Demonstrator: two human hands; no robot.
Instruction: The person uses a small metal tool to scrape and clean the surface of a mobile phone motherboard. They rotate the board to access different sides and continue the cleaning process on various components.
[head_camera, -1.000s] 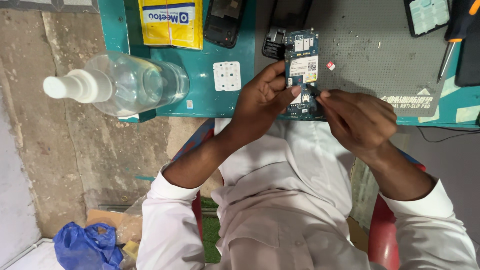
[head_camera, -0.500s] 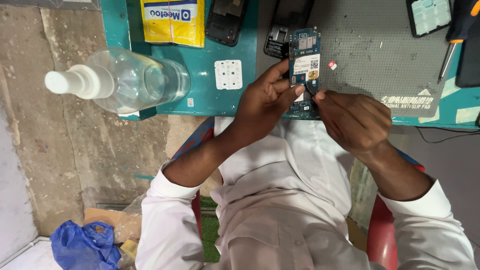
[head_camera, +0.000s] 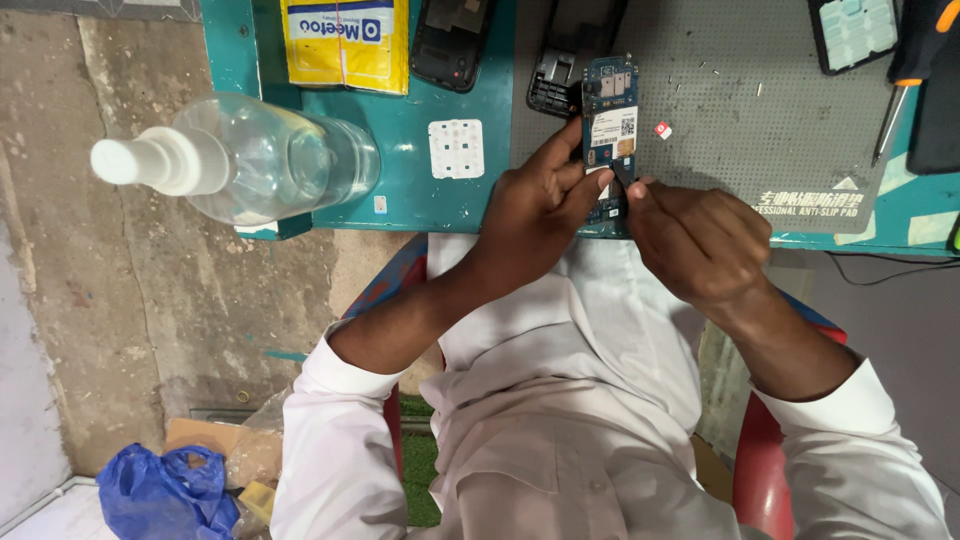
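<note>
Change: hardly anything has moved since the earlier frame; your hands sit in the same hold on the circuit board (head_camera: 609, 130), with the view shifted only slightly.
Table: the green table (head_camera: 440, 200) runs under your grip, its near edge just below your hands.
Mat: the grey mat (head_camera: 740, 120) lies under the board and stretches away to the right of your grip.
Bottle: the clear spray bottle (head_camera: 250, 160) lies on its side well to the left of your grip, its white cap pointing left.
Packet: the yellow packet (head_camera: 345, 40) rests up and to the left of your grip.
Left hand: your left hand (head_camera: 535, 215) is closed on the board, thumb and fingers pinching its lower left edge.
Right hand: your right hand (head_camera: 700, 240) is curled shut, fingertips pressing a thin dark tool against the board's lower end.
Board: the blue board stands lengthwise on the mat, rising straight above your grip.
Screwdriver: the screwdriver (head_camera: 905, 80) lies far right of your grip.
</note>
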